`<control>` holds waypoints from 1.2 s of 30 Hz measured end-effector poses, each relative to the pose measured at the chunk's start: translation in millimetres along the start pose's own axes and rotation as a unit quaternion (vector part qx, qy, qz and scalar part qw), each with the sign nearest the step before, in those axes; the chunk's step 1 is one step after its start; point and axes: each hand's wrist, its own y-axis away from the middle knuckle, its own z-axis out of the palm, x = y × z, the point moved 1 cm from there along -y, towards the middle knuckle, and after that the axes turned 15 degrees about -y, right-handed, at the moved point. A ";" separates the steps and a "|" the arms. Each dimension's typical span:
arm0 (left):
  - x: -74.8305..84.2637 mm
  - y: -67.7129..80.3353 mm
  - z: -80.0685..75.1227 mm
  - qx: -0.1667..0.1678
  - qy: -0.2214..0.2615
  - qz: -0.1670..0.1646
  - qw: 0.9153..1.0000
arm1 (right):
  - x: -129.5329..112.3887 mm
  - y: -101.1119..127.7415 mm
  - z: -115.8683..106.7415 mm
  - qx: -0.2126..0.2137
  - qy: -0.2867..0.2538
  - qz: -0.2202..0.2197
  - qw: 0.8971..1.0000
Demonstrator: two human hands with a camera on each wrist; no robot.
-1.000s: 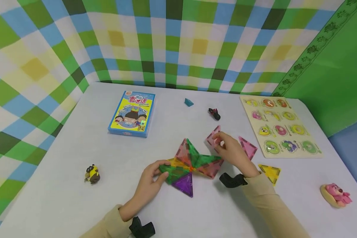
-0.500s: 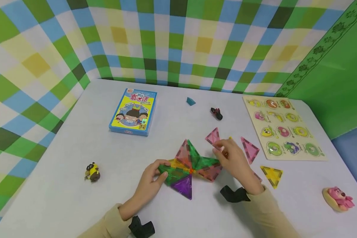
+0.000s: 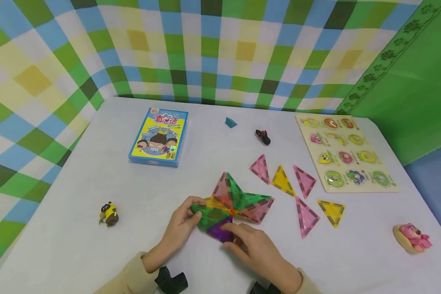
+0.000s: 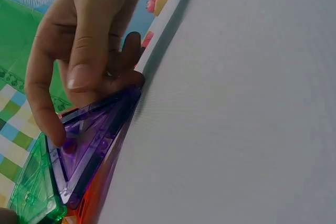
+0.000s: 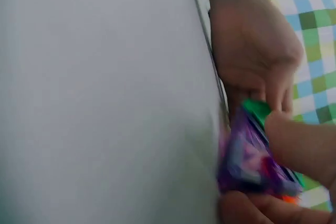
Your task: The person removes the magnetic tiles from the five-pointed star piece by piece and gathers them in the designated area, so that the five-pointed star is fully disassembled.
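Observation:
A star-like shape of translucent magnetic tiles (image 3: 256, 208) lies at the middle of the table, in red, green, orange and purple. My left hand (image 3: 180, 224) holds the green triangle tile (image 3: 207, 218) at its left end between thumb and fingers. My right hand (image 3: 259, 249) pinches the purple triangle tile (image 3: 220, 233) at the near side, index finger on its face. In the left wrist view, the purple tile (image 4: 89, 145) is tilted beside a green tile (image 4: 37, 187). The right wrist view is blurred around the fingers and the purple tile (image 5: 252, 156).
Loose pink tiles (image 3: 307, 216) and yellow tiles (image 3: 332, 212) lie right of the shape. Farther off are a card box (image 3: 159, 136), a teal piece (image 3: 230, 122), a small dark object (image 3: 263, 137) and a fruit puzzle board (image 3: 347, 155). Figurines sit left (image 3: 109, 214) and right (image 3: 412, 237).
My right hand has let go of a pink tile and moved left and nearer to the purple tile. The loose tiles it covered are visible. My left hand stays on the green tile.

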 end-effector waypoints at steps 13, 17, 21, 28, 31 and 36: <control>-2.4 1.6 -0.9 -0.007 -0.024 -0.024 0.999 | 0.1 1.5 13.7 0.021 -0.015 -0.094 0.995; -2.2 1.6 1.1 -0.006 -0.014 -0.021 1.000 | -5.4 4.5 -1.8 0.061 -0.082 -0.104 0.989; -0.4 1.8 3.8 -0.011 -0.015 -0.031 0.999 | -6.8 22.2 -38.8 0.170 -0.134 -0.097 0.972; -0.7 1.5 3.1 -0.007 -0.017 -0.022 1.000 | 35.2 114.3 -108.6 0.471 -0.195 0.149 0.848; -1.2 0.6 2.7 0.003 -0.007 -0.013 1.000 | 58.9 150.3 -133.2 0.563 -0.153 0.290 0.758; -3.1 0.4 2.8 0.016 -0.013 -0.003 1.000 | 64.5 170.7 -153.8 0.521 -0.020 0.458 0.720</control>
